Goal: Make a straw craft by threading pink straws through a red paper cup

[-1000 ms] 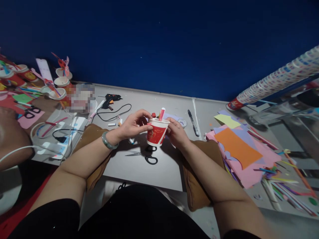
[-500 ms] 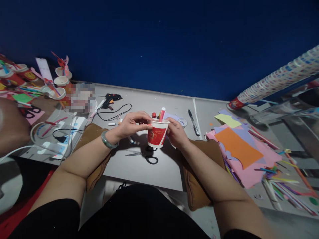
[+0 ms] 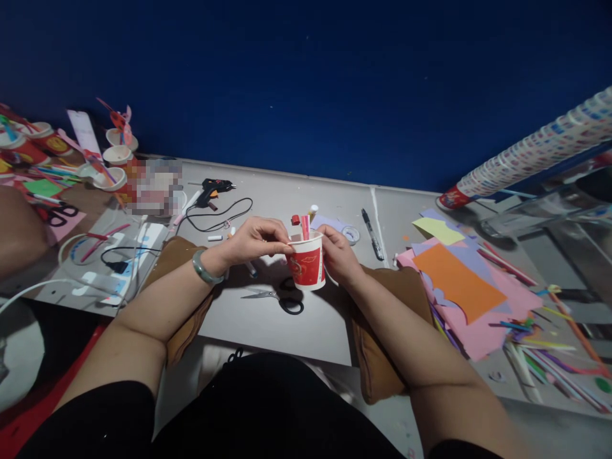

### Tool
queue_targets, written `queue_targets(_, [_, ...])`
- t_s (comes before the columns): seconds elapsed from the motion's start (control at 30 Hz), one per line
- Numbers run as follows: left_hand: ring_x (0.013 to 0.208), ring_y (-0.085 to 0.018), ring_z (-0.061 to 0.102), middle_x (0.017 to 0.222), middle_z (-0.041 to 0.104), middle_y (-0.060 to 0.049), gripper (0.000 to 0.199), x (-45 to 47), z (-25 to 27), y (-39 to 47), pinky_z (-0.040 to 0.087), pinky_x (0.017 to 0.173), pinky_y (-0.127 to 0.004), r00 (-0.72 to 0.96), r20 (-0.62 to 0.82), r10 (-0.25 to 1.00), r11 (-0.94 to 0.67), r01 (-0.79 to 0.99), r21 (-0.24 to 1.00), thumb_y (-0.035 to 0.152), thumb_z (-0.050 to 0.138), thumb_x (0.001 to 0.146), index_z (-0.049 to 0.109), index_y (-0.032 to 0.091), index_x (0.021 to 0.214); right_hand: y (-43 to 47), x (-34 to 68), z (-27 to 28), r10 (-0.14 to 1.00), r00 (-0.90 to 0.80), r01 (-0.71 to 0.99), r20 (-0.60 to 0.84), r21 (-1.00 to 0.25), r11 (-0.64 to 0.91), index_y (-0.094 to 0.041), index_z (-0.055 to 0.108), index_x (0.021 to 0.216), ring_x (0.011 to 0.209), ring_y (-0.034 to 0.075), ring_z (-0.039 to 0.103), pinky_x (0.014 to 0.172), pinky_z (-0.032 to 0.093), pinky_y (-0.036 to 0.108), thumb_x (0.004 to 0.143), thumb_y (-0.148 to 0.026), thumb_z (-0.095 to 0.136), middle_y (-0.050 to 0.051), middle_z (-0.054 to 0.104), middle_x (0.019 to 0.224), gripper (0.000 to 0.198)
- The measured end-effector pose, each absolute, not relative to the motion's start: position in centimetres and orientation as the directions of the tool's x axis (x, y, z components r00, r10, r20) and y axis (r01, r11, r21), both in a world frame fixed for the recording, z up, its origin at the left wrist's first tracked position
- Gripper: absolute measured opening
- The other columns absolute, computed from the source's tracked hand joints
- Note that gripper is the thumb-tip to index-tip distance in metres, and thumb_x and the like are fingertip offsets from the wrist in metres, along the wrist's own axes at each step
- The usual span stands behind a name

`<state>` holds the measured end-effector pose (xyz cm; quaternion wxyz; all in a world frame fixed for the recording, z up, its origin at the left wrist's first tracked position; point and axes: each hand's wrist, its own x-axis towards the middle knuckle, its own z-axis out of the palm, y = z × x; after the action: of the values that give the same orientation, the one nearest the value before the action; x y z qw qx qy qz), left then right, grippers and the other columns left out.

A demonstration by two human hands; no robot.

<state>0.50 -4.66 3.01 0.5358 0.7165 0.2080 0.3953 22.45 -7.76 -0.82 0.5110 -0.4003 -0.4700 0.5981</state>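
A red paper cup (image 3: 307,266) with a white rim is held above the table between my two hands, slightly tilted. My left hand (image 3: 262,241) pinches the rim at its left side. My right hand (image 3: 336,252) grips the cup at its right edge, its fingers partly hidden behind the cup. A pink strip (image 3: 305,227) stands up at the cup's rim; where its lower end sits is hidden. Below lies a pair of scissors (image 3: 273,296) with black handles, partly behind the cup. A roll of clear tape (image 3: 350,235) and a black marker (image 3: 371,234) lie to the right.
At the back left lies a black glue gun (image 3: 213,190) with its cord. Decorated cups (image 3: 117,157) and a power strip (image 3: 143,255) are further left, near another person's arm (image 3: 21,229). Orange paper (image 3: 456,280), pink sheets and a long cup stack (image 3: 535,150) are on the right.
The cup has shifted slightly right and down and changed its tilt. The pink strip now looks more upright. At the left, the other person's arm has moved a little.
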Motion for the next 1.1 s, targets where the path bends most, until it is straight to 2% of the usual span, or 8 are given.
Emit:
queue_targets(0.13, [0.059, -0.005, 0.058, 0.079, 0.069, -0.005, 0.018, 0.3, 3.1, -4.4, 0.048, 0.055, -0.017, 0.599, 0.287, 0.747, -0.256, -0.138, 0.957, 0.031, 0.081, 0.082, 0.077, 0.014, 0.081, -7.7, 22.4, -0.9, 0.989, -0.149, -0.253, 0.022, -0.967, -0.016, -0.02, 0.049, 0.071, 0.047, 0.006, 0.036, 0.049, 0.032, 0.02, 0.08, -0.057, 0.077, -0.009, 0.044, 0.054, 0.047])
queue_targets(0.3, [0.057, -0.005, 0.056, 0.081, 0.067, -0.004, 0.022, 0.0, 3.1, -4.1, 0.047, 0.051, -0.017, 0.583, 0.243, 0.775, -0.184, -0.159, 0.97, 0.035, 0.082, 0.08, 0.077, 0.014, 0.081, -7.7, 22.4, -0.5, 0.983, -0.177, -0.344, 0.039, -0.939, -0.025, -0.021, 0.047, 0.072, 0.042, 0.005, 0.04, 0.045, 0.036, 0.018, 0.079, -0.057, 0.079, -0.01, 0.044, 0.052, 0.048])
queue_targets(0.5, [0.057, -0.006, 0.06, 0.082, 0.068, -0.004, 0.013, -0.9, 3.5, -3.3, 0.049, 0.052, -0.018, 0.606, 0.289, 0.741, -0.124, -0.299, 0.946, 0.028, 0.081, 0.082, 0.078, 0.016, 0.082, -7.8, 22.9, 0.3, 0.957, -0.281, -0.442, 0.072, -0.895, -0.063, -0.021, 0.058, 0.085, 0.046, 0.006, 0.054, 0.043, 0.043, 0.018, 0.078, -0.051, 0.082, -0.005, 0.065, 0.067, 0.039])
queue_targets(0.63, [0.058, -0.008, 0.061, 0.08, 0.068, -0.005, 0.013, -1.2, 3.7, -3.0, 0.05, 0.051, -0.018, 0.632, 0.315, 0.709, -0.088, -0.363, 0.927, 0.028, 0.081, 0.081, 0.078, 0.015, 0.08, -8.0, 22.9, 0.5, 0.95, -0.306, -0.487, 0.068, -0.868, -0.095, -0.022, 0.059, 0.085, 0.051, 0.008, 0.057, 0.041, 0.043, 0.016, 0.074, -0.047, 0.086, -0.004, 0.067, 0.068, 0.039])
queue_targets(0.87, [0.057, -0.008, 0.06, 0.076, 0.067, -0.005, 0.021, -1.2, 3.8, -3.2, 0.051, 0.054, -0.02, 0.681, 0.234, 0.693, -0.056, -0.273, 0.96, 0.033, 0.085, 0.077, 0.076, 0.014, 0.075, -8.1, 23.1, 1.0, 0.948, -0.319, -0.499, 0.008, -0.851, -0.161, -0.022, 0.056, 0.088, 0.043, 0.004, 0.05, 0.04, 0.039, 0.014, 0.07, -0.047, 0.089, -0.007, 0.065, 0.066, 0.044])
queue_targets(1.0, [0.058, -0.008, 0.06, 0.077, 0.068, -0.006, 0.023, -1.2, 3.7, -3.2, 0.051, 0.053, -0.02, 0.695, 0.229, 0.682, -0.058, -0.261, 0.964, 0.034, 0.084, 0.077, 0.075, 0.013, 0.075, -8.0, 23.4, 1.0, 0.937, -0.35, -0.482, 0.002, -0.858, -0.178, -0.02, 0.056, 0.081, 0.04, 0.003, 0.05, 0.04, 0.04, 0.015, 0.066, -0.048, 0.09, -0.006, 0.068, 0.068, 0.047])
queue_targets(1.1, [0.058, -0.008, 0.06, 0.077, 0.068, -0.006, 0.022, -1.3, 3.7, -3.2, 0.051, 0.054, -0.02, 0.722, 0.22, 0.656, -0.061, -0.241, 0.969, 0.034, 0.083, 0.079, 0.076, 0.013, 0.077, -8.0, 23.4, 1.0, 0.92, -0.391, -0.468, 0.003, -0.862, -0.196, -0.019, 0.056, 0.076, 0.038, 0.004, 0.051, 0.039, 0.038, 0.014, 0.066, -0.049, 0.09, -0.006, 0.066, 0.06, 0.047])
